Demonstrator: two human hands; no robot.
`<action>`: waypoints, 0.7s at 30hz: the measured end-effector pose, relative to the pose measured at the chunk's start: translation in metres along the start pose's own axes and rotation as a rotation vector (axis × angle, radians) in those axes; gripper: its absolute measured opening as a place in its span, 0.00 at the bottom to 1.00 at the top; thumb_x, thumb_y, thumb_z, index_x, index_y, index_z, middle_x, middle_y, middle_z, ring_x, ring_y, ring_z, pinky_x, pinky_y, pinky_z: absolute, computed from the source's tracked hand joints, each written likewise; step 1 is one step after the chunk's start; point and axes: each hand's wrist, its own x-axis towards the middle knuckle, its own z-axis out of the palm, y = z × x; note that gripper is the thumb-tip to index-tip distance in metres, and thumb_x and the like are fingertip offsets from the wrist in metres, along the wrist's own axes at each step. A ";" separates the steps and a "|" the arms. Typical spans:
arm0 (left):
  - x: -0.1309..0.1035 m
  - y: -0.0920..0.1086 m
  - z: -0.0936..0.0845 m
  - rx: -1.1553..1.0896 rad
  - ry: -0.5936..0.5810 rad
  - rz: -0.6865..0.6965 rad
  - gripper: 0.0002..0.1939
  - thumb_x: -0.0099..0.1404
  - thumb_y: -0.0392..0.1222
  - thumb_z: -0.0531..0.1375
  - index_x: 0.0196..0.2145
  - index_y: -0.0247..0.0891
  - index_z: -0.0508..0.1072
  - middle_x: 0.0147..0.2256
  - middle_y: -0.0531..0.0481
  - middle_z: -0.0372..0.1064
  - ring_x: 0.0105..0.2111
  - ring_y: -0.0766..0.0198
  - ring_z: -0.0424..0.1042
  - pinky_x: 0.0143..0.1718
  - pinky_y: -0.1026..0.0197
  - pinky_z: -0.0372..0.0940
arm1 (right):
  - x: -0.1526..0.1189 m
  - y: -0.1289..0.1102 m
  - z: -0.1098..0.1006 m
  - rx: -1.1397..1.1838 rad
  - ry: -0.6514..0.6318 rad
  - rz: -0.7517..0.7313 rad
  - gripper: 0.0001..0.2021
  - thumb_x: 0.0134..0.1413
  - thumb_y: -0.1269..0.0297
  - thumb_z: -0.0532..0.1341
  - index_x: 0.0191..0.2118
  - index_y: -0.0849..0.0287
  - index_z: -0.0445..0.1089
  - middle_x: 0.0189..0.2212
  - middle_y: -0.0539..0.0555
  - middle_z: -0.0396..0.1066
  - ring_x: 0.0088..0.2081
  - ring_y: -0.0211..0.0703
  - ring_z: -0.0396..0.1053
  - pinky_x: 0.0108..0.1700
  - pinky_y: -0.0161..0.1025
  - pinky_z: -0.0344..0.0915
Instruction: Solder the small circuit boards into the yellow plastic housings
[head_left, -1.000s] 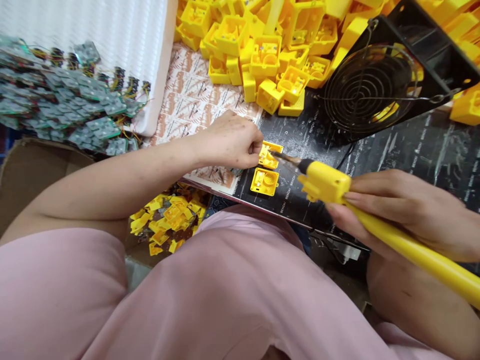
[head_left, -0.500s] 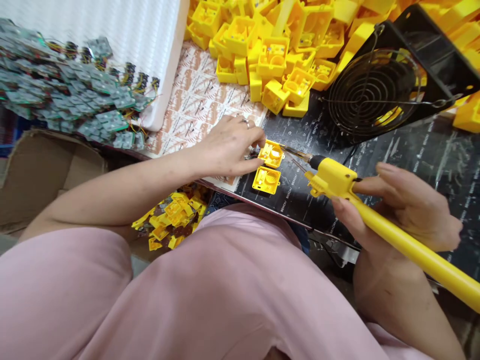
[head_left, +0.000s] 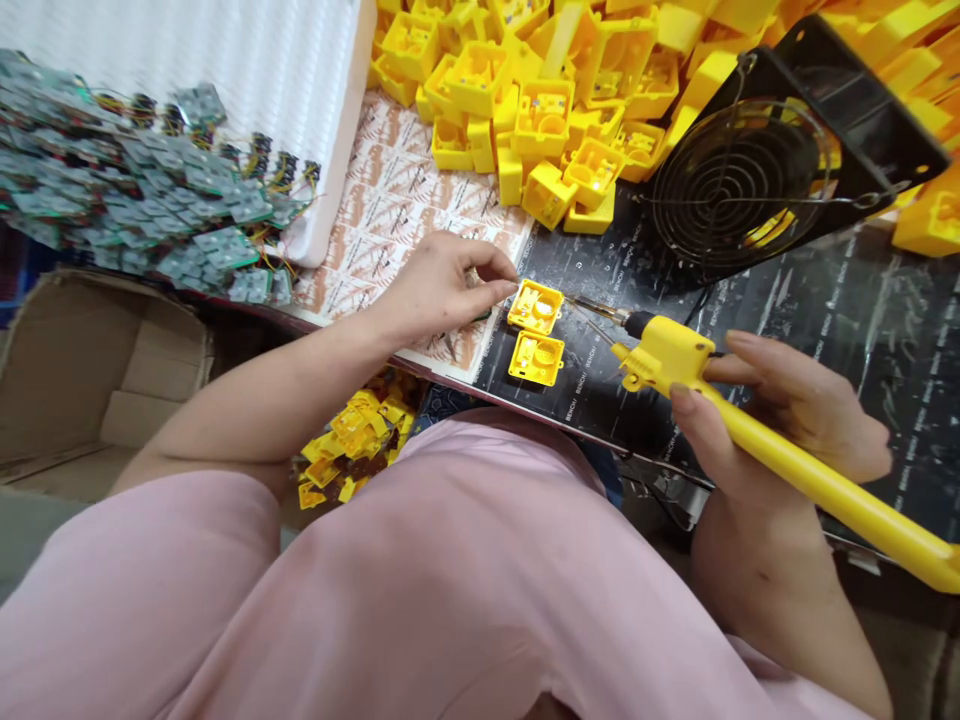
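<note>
Two small open yellow cases lie one beyond the other on the black bench mat: the farther case (head_left: pixel 535 307) and the nearer case (head_left: pixel 536 358). Just left of the farther one is my left hand (head_left: pixel 454 285), thumb and forefinger pinched together near its edge; a small dark thing shows under the fingers, too hidden to name. My right hand (head_left: pixel 780 410) grips a yellow soldering tool (head_left: pixel 675 355), whose metal tip and a thin wire-like rod point at the farther case's right side.
A black fan (head_left: pixel 742 190) stands at the back right before a heap of yellow housings (head_left: pixel 544 115). Circuit boards (head_left: pixel 187 200) are piled by a white foam tray (head_left: pixel 341 120) at left. Below the bench edge are a cardboard box (head_left: pixel 150 370) and yellow parts (head_left: pixel 356 430).
My left hand has drawn back slightly left from the farther case, its fingertips now closer together. The tool's tip sits a little apart from that case's edge.
</note>
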 end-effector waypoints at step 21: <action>0.016 0.005 0.017 0.356 0.042 0.160 0.14 0.67 0.44 0.54 0.34 0.42 0.79 0.32 0.47 0.76 0.42 0.51 0.72 0.58 0.38 0.61 | 0.014 -0.023 0.019 0.008 -0.049 -0.256 0.16 0.53 0.69 0.77 0.39 0.53 0.70 0.29 0.47 0.79 0.28 0.39 0.78 0.25 0.33 0.71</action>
